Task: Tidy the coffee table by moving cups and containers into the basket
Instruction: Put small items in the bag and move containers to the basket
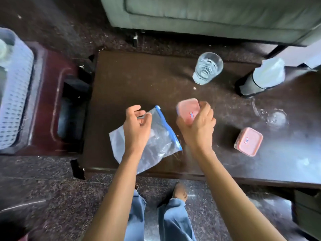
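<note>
My right hand (198, 124) grips a small pink-lidded container (187, 108) above the middle of the dark coffee table (139, 79). My left hand (137, 126) pinches the top edge of a clear zip bag (156, 143) with a blue seal, lying near the table's front edge. A second pink-lidded container (248, 141) sits on the table to the right. A clear drinking glass (207, 67) stands at the back. Another clear glass (276, 117) stands at the right. The white perforated basket (15, 105) rests on a dark red stool at the far left.
A dark bottle with a pale plastic top (260, 79) stands at the table's back right. A grey sofa (208, 16) runs along the far side. The dark red stool (52, 101) stands left of the table. My legs in jeans are below the table's front edge.
</note>
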A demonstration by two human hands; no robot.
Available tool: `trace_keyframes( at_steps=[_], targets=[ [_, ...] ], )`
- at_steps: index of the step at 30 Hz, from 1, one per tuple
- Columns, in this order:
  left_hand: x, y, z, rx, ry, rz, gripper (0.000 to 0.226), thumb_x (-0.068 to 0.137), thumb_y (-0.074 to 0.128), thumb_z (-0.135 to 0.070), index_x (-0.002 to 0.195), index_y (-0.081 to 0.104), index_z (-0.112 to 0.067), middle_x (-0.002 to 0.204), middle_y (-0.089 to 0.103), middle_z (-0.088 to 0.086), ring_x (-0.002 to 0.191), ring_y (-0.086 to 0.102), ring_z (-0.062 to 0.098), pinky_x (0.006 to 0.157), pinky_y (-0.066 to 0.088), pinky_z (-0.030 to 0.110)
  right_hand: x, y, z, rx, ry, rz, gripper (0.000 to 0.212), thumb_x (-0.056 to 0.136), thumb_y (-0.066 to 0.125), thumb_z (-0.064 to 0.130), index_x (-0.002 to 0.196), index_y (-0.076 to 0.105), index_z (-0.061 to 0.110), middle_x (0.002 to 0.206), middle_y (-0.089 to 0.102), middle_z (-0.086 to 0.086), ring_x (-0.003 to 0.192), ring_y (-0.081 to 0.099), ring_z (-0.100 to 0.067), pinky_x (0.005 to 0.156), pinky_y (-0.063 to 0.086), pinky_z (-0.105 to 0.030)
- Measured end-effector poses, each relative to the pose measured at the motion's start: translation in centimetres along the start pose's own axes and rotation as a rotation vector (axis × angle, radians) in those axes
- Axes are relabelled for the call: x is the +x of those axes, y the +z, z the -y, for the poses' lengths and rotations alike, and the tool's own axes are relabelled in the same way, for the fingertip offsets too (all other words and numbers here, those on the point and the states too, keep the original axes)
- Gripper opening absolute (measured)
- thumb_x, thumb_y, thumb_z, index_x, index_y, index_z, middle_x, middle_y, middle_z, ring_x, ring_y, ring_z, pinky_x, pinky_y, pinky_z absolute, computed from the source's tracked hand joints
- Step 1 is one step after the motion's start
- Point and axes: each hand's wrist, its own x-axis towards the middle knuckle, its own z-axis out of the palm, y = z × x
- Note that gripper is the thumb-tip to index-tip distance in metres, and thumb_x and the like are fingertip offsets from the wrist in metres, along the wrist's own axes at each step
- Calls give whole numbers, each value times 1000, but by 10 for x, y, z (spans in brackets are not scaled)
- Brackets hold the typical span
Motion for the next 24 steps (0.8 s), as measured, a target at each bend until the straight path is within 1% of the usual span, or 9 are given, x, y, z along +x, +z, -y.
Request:
trace_keyframes(
  at_steps=[4,7,10,13,15,17,19,22,24],
  targets=[
    [31,-60,2,-89,-38,-157,34,90,62,-16,121,52,-10,106,66,2,81,59,-3,68,42,-1,1,3,92,273,-311,166,77,77,77,24,138,35,4,132,44,-13,114,47,-32,97,41,-38],
    [52,-111,6,-134,-41,-254,34,90,62,-16,121,51,-7,109,66,4,82,58,-4,69,42,-1,-1,19,167,284,-518,276,78,73,82,26,137,41,3,127,46,-11,113,45,-19,91,32,-15],
    [66,-152,13,-153,-54,-310,33,90,62,-17,121,51,-8,109,66,3,82,58,-5,69,42,0,-2,37,238,247,-702,387,78,71,84,27,135,46,2,124,45,-14,113,48,-22,88,27,-8],
    [76,-186,27,-204,-86,-327,32,90,62,-19,119,53,-11,111,67,1,85,61,-4,68,44,3,-1,59,306,141,-973,500,77,70,83,26,132,48,-3,120,48,-19,115,49,-31,95,27,-11],
    [79,-203,34,-212,-86,-320,30,89,61,-19,117,53,-12,108,68,2,86,63,0,68,44,4,5,82,348,3,-1153,561,76,69,78,27,134,48,0,122,48,-20,116,48,-33,102,30,-23],
    [81,-217,42,-206,-87,-308,28,89,61,-18,116,52,-12,106,67,0,87,63,2,68,44,4,8,110,386,-186,-1283,604,78,67,74,32,138,47,14,128,46,-12,117,44,-34,106,33,-40],
    [81,-229,50,-200,-92,-286,28,90,60,-17,116,52,-13,106,66,-1,85,61,-5,70,44,4,9,135,418,-362,-1390,644,81,64,73,35,139,44,29,132,45,-3,120,41,-32,101,37,-50],
    [81,-238,63,-194,-95,-235,29,90,60,-17,118,52,-13,109,65,-1,83,59,-14,72,44,3,7,164,448,-563,-1482,753,81,69,79,23,141,43,30,133,46,-2,121,40,-31,102,36,-46],
    [81,-240,70,-190,-106,-222,29,90,60,-16,118,52,-12,109,64,0,81,60,-12,71,44,3,3,176,461,-658,-1518,811,79,70,80,20,140,44,26,131,46,-5,119,42,-31,99,36,-42]
  ],
)
